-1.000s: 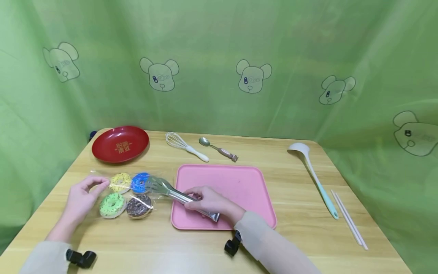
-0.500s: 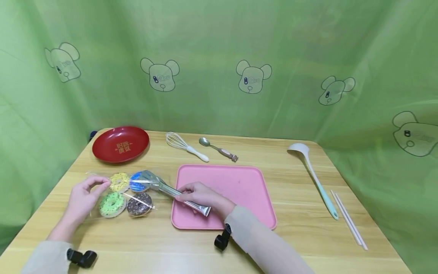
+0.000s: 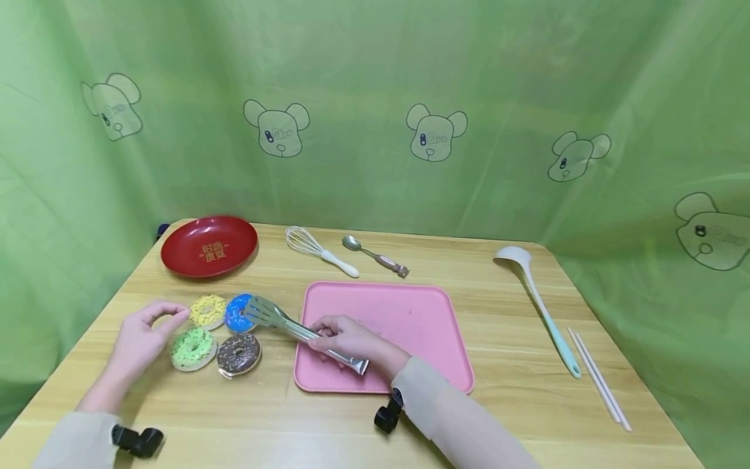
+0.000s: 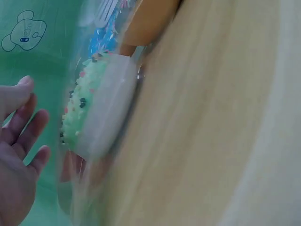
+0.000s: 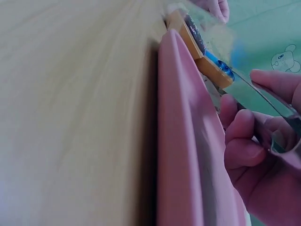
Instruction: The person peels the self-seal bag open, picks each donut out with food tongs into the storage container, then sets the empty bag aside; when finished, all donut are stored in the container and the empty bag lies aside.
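On the left of the wooden table lie yellow (image 3: 218,306), blue (image 3: 233,319), green (image 3: 202,339) and brown (image 3: 249,345) sprinkled doughnuts. Clear plastic film of a bag (image 4: 82,188) surrounds them, mostly seen in the wrist views. My left hand (image 3: 143,335) pinches the film between thumb and index finger beside the yellow doughnut; in the left wrist view its other fingers are spread loosely. With my right hand (image 3: 354,342) I grip metal tongs (image 3: 299,331) over the pink tray (image 3: 433,326). Their slotted head overlaps the blue doughnut, arms slightly apart in the right wrist view.
A red plate (image 3: 181,254) stands at the back left, beyond the doughnuts. Behind the tray lie a whisk (image 3: 316,247) and a spoon (image 3: 375,255). A ladle (image 3: 536,296) and chopsticks (image 3: 597,378) lie on the right. Green curtain (image 3: 363,58) hangs behind the table.
My right hand moves the tongs left over the blue doughnut, then slightly back right. Glare streaks on the film have faded in the head view. The left hand stays nearly still.
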Tool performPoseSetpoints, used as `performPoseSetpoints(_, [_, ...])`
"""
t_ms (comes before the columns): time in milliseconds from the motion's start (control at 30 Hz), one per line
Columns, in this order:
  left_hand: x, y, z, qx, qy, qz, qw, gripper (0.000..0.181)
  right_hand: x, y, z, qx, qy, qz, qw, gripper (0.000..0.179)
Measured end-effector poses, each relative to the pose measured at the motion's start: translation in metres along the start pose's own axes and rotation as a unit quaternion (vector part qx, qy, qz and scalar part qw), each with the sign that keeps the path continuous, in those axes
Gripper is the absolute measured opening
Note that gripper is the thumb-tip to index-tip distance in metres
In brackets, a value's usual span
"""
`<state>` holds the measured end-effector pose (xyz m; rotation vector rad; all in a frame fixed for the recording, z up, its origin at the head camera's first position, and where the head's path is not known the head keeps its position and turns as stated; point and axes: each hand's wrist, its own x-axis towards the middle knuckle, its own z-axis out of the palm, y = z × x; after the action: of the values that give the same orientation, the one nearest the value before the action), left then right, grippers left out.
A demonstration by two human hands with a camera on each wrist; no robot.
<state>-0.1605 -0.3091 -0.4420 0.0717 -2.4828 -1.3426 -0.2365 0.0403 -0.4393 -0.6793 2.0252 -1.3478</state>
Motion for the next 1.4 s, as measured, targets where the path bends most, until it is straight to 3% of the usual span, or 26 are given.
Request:
performPoseSetpoints(133, [0.002,0.001,0.003,0.002,-0.025,0.009,0.9996,0.033,-0.006,-0.001,-0.002,-0.017,0.007,-0.004,0.9998,0.029])
performPoseSetpoints(533, [-0.003,-0.015,-0.002,0.014,-0.033,-0.011,0.9993,0.039,-0.015,0.001,-0.005,-0.016,0.020,-0.003,0.9997,0.031])
performPoseSetpoints(767, [-0.005,-0.020,-0.009,0.056,-0.071,-0.015,0.9958,0.045,-0.021,0.006,-0.011,-0.004,0.020,-0.004,0.9998,0.032])
performPoseSetpoints(967, [-0.005,-0.019,-0.007,0.065,-0.114,-0.015,0.9912,0.047,-0.022,0.010,-0.015,0.004,0.020,-0.009,0.9998,0.033])
performPoseSetpoints(1400, [-0.004,-0.015,0.000,0.064,-0.086,-0.031,0.9937,0.036,-0.024,0.006,-0.010,0.000,0.022,-0.013,0.9997,0.031])
